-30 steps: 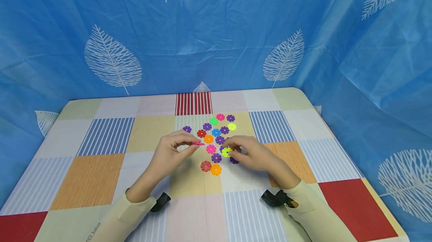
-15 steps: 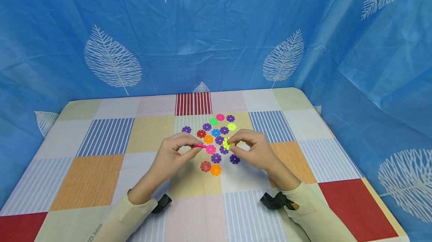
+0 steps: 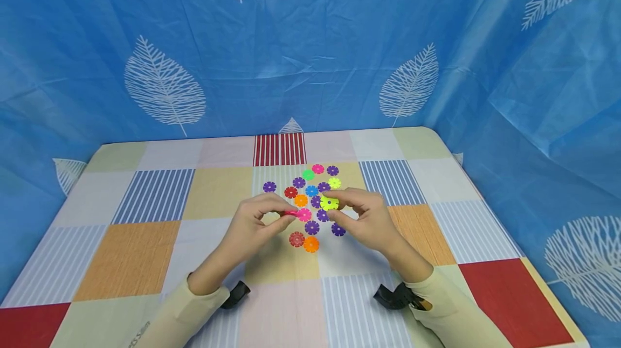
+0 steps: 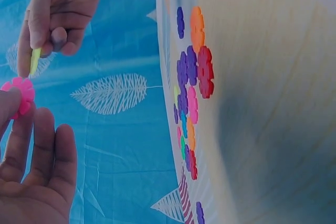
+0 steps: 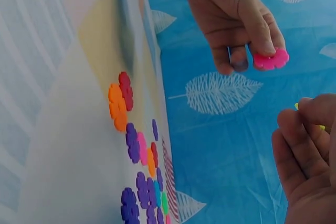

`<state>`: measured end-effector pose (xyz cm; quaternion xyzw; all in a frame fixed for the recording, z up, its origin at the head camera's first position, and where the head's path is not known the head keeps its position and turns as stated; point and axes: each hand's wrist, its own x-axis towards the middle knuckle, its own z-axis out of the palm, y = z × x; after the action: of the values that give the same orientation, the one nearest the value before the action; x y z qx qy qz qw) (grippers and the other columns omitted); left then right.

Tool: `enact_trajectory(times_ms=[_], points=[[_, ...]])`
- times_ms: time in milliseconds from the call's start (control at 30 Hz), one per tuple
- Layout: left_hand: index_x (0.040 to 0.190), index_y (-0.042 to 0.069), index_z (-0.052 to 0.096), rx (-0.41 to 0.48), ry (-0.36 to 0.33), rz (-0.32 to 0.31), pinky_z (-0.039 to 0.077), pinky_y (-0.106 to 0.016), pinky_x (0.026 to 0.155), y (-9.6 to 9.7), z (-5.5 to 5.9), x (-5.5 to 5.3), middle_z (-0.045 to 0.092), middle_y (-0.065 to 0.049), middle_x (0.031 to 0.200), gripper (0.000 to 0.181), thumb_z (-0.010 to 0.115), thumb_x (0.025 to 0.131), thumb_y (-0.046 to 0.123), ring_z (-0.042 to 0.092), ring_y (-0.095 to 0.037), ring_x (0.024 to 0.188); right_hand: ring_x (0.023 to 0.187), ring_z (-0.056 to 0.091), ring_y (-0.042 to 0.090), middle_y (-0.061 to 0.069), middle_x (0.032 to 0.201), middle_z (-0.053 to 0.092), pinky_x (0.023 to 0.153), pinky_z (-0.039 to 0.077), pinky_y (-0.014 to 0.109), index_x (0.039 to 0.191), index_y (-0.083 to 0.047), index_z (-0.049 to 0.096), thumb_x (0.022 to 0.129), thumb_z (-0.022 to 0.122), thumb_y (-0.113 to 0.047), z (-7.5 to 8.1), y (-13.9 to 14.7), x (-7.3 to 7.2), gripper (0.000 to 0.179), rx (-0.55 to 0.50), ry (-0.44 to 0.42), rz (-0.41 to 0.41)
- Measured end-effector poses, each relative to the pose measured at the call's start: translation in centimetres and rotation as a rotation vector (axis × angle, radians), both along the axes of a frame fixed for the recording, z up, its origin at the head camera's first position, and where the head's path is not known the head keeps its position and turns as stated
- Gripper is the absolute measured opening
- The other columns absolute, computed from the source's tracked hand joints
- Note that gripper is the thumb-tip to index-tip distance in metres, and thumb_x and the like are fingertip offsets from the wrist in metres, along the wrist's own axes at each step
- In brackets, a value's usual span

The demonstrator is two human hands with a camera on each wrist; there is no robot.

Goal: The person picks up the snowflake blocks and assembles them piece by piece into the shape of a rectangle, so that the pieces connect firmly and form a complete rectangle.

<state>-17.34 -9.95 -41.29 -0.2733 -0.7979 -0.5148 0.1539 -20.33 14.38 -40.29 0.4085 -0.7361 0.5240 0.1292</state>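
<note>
My left hand [image 3: 257, 225] pinches a pink notched flower disc [image 4: 24, 94] between thumb and index finger, its other fingers extended in the left wrist view. My right hand [image 3: 367, 220] pinches a yellow-green flower disc [image 3: 329, 203] by its edge with thumb and index finger. Both discs are held up above the table, with a gap between them in the head view. The yellow one faces the head camera; the pink one shows edge-on there. Fingers mostly hide the yellow disc in the right wrist view.
Below and beyond the hands, loose flower discs lie flat on the patchwork tablecloth [image 3: 281, 305]: several purple ones [image 3: 312, 228], an orange disc [image 3: 311, 244], a red disc [image 3: 290, 192], a blue disc [image 3: 311, 190] and a green disc [image 3: 308, 175]. A blue leaf-print curtain [image 3: 301, 57] stands behind.
My right hand has lifted the yellow-green disc and turned it to face the head camera. My left hand has shifted slightly right and nearer with the pink disc.
</note>
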Motion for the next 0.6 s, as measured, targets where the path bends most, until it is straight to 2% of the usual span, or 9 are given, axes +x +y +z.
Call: enact_trajectory(times_ms=[100, 200, 233, 300, 367, 433, 467, 600], points=[[0.094, 0.01, 0.077, 0.003, 0.001, -0.011, 0.054, -0.027, 0.072, -0.1, -0.7, -0.3, 0.07, 0.004, 0.087, 0.018, 0.079, 0.079, 0.0, 0.063, -0.01, 0.082, 0.07, 0.057, 0.013, 0.011, 0.08, 0.071, 0.043, 0.027, 0.029, 0.115, 0.008, 0.067, 0.07, 0.074, 0.019, 0.2, -0.2, 0.2, 0.046, -0.012, 0.049, 0.013], [0.096, 0.014, 0.078, 0.008, 0.021, -0.03, 0.054, -0.027, 0.073, -0.2, -1.4, -0.7, 0.07, 0.008, 0.088, 0.017, 0.079, 0.081, 0.007, 0.063, -0.008, 0.082, 0.067, 0.061, 0.014, 0.013, 0.08, 0.072, 0.042, 0.022, 0.024, 0.118, 0.009, 0.065, 0.068, 0.073, 0.022, 0.3, -0.5, 0.4, 0.052, -0.049, 0.058, 0.048], [0.096, 0.013, 0.078, 0.014, 0.033, -0.038, 0.054, -0.027, 0.074, -0.2, -1.5, -0.7, 0.071, 0.008, 0.087, 0.016, 0.079, 0.081, 0.008, 0.064, -0.008, 0.082, 0.066, 0.062, 0.014, 0.015, 0.082, 0.072, 0.042, 0.024, 0.022, 0.117, 0.009, 0.065, 0.067, 0.074, 0.022, 0.3, -0.6, 0.5, 0.052, -0.058, 0.051, 0.055], [0.095, 0.012, 0.078, 0.03, 0.062, -0.05, 0.054, -0.027, 0.073, -0.3, -1.7, -0.8, 0.071, 0.008, 0.086, 0.015, 0.079, 0.081, 0.009, 0.064, -0.009, 0.081, 0.067, 0.065, 0.016, 0.018, 0.087, 0.072, 0.045, 0.037, 0.016, 0.114, 0.011, 0.066, 0.067, 0.075, 0.022, 0.4, -0.8, 0.8, 0.049, -0.073, 0.019, 0.073], [0.095, 0.01, 0.078, 0.049, 0.092, -0.059, 0.053, -0.026, 0.072, -0.2, -1.7, -0.8, 0.07, 0.006, 0.084, 0.015, 0.079, 0.08, 0.006, 0.064, -0.009, 0.078, 0.067, 0.067, 0.017, 0.021, 0.091, 0.071, 0.051, 0.048, 0.017, 0.11, 0.013, 0.066, 0.067, 0.077, 0.021, 0.5, -1.0, 1.1, 0.046, -0.075, -0.014, 0.07], [0.094, 0.008, 0.078, 0.07, 0.116, -0.071, 0.052, -0.025, 0.068, -0.3, -1.6, -0.8, 0.07, 0.005, 0.082, 0.017, 0.08, 0.078, 0.001, 0.063, -0.01, 0.076, 0.07, 0.068, 0.018, 0.021, 0.093, 0.071, 0.057, 0.055, 0.023, 0.108, 0.013, 0.065, 0.066, 0.078, 0.019, 0.6, -1.2, 1.4, 0.044, -0.071, -0.044, 0.06], [0.093, 0.007, 0.078, 0.076, 0.126, -0.074, 0.052, -0.025, 0.067, -0.3, -1.6, -0.8, 0.07, 0.005, 0.081, 0.017, 0.08, 0.078, 0.0, 0.063, -0.01, 0.075, 0.071, 0.069, 0.019, 0.021, 0.092, 0.071, 0.059, 0.056, 0.025, 0.107, 0.013, 0.064, 0.066, 0.079, 0.019, 0.7, -1.2, 1.5, 0.043, -0.07, -0.058, 0.055], [0.091, 0.007, 0.079, 0.087, 0.157, -0.094, 0.051, -0.026, 0.059, -0.3, -1.5, -0.7, 0.068, 0.005, 0.08, 0.019, 0.08, 0.076, -0.004, 0.062, -0.009, 0.073, 0.072, 0.07, 0.018, 0.016, 0.083, 0.071, 0.052, 0.05, 0.02, 0.106, 0.012, 0.062, 0.068, 0.079, 0.018, 0.8, -1.4, 1.9, 0.042, -0.058, -0.093, 0.037]])
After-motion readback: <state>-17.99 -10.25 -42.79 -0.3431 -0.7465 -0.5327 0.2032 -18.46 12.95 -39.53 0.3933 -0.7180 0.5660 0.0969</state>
